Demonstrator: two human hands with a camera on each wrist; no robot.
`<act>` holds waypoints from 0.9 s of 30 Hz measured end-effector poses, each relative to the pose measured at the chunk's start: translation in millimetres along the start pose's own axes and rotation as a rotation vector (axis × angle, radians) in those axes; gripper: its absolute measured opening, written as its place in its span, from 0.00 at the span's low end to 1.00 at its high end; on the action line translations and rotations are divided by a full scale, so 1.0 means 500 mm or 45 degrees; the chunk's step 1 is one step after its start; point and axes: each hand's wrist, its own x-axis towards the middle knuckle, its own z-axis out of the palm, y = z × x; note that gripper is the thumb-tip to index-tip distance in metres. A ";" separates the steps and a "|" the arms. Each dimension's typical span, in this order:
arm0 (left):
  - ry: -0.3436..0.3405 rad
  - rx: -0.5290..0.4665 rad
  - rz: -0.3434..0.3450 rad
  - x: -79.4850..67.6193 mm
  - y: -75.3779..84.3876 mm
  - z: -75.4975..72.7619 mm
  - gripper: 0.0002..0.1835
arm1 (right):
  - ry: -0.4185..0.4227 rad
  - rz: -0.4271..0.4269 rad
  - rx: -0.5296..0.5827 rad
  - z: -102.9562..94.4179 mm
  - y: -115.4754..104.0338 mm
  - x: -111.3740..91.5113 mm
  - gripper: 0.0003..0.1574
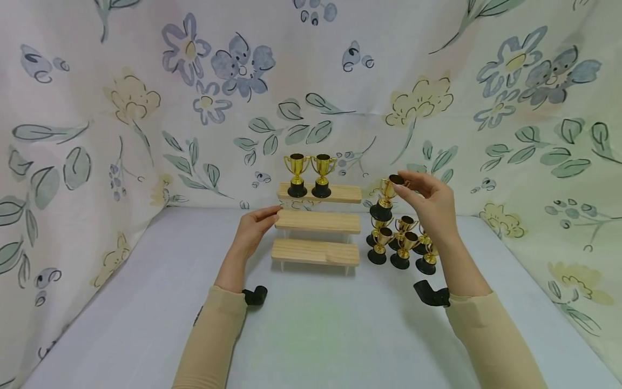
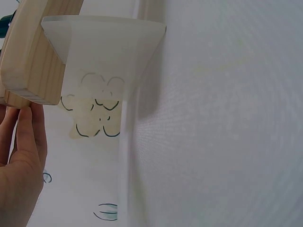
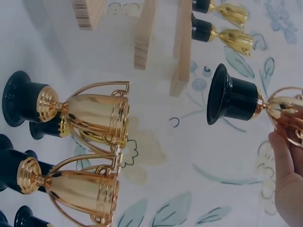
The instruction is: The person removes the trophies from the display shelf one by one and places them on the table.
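My right hand [image 1: 432,204] holds a small gold trophy cup [image 1: 386,194] with a black base by its upper part, raised above a group of similar trophies [image 1: 404,250]. In the right wrist view the held trophy's black base [image 3: 234,94] points away from the fingers. My left hand [image 1: 251,229] touches the left end of the middle wooden shelf [image 1: 318,221] with extended fingers; the left wrist view shows the fingertips [image 2: 26,116] against the wood. Two trophies [image 1: 309,175] stand side by side on the top shelf [image 1: 344,193], towards its left.
Below and in front is the lowest wooden shelf [image 1: 315,252], on pale supports. The shelves stand on a white tabletop [image 1: 311,324]. A floral cloth [image 1: 311,81] hangs behind and at both sides. Several trophies stand close together right of the shelves.
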 end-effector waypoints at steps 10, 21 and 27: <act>0.011 0.009 -0.010 0.001 0.001 0.001 0.22 | -0.051 0.000 0.002 -0.021 0.019 -0.045 0.25; 0.024 0.016 -0.027 0.001 0.001 0.001 0.22 | -0.094 0.031 -0.085 -0.021 0.057 -0.088 0.25; 0.017 0.023 -0.027 0.001 0.000 -0.001 0.22 | -0.141 0.045 -0.088 -0.015 0.079 -0.103 0.24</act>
